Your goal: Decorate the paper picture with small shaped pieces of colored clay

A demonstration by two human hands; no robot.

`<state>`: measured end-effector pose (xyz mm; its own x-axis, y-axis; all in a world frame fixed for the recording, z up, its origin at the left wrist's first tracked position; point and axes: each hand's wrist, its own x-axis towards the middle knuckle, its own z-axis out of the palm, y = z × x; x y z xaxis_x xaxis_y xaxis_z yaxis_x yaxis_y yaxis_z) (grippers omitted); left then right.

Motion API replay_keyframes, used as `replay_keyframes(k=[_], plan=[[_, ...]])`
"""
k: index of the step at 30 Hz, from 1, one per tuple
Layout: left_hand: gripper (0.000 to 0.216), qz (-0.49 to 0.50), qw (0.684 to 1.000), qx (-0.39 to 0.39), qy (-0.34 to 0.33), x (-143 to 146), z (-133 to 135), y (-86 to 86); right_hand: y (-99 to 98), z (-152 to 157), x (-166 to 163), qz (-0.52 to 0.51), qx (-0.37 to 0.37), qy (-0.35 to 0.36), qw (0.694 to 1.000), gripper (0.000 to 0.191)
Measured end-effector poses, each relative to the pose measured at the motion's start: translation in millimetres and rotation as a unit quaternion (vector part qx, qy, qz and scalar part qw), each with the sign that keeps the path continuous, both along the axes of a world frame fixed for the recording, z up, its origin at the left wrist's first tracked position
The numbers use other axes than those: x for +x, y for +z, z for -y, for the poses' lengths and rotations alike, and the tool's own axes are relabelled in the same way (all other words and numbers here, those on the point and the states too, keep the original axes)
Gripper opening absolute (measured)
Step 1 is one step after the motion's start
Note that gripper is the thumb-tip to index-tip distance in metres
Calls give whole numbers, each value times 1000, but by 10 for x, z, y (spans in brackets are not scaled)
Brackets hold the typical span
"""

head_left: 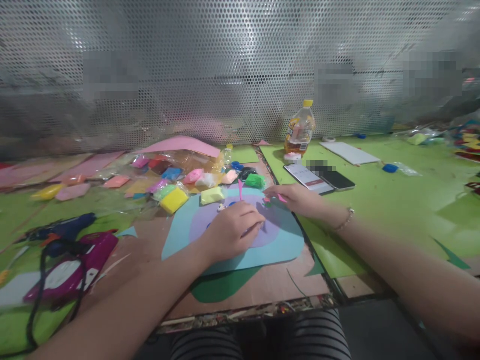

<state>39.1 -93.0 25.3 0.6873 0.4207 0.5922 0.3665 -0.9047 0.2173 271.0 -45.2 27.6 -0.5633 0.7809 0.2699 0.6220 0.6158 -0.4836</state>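
A light-blue paper sheet (176, 235) with a lavender shape (268, 235) on it lies in front of me. My left hand (237, 227) rests over its middle, fingers curled and tips together; whatever they may hold is hidden. Just left of those knuckles is a small white piece with dark spots (222, 207), beside bits of blue clay (232, 204). At the sheet's upper right edge my right hand (290, 196) is closed around a slim pink piece (281, 198), mostly covered by the fingers. A pointed pink tool (240, 190) stands out beyond my left hand.
Several packets of coloured clay, including a yellow one (174, 200) and a green one (255, 180), lie behind the sheet. A magenta case (95, 255) and dark cable (41, 280) are at left. Phones (339, 179) and a bottle (300, 130) stand right, before a perforated metal panel (225, 60).
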Motion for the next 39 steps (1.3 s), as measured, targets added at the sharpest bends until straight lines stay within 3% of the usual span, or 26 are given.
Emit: replay_keyframes(k=[26,39], plan=[[18,-6,1000,2,0,-11,-7,1,22,11,19,10,24,-2,1000,44],[17,-9,1000,11,0,-8,-8,-8,11,11,6,19,42,3,999,38]])
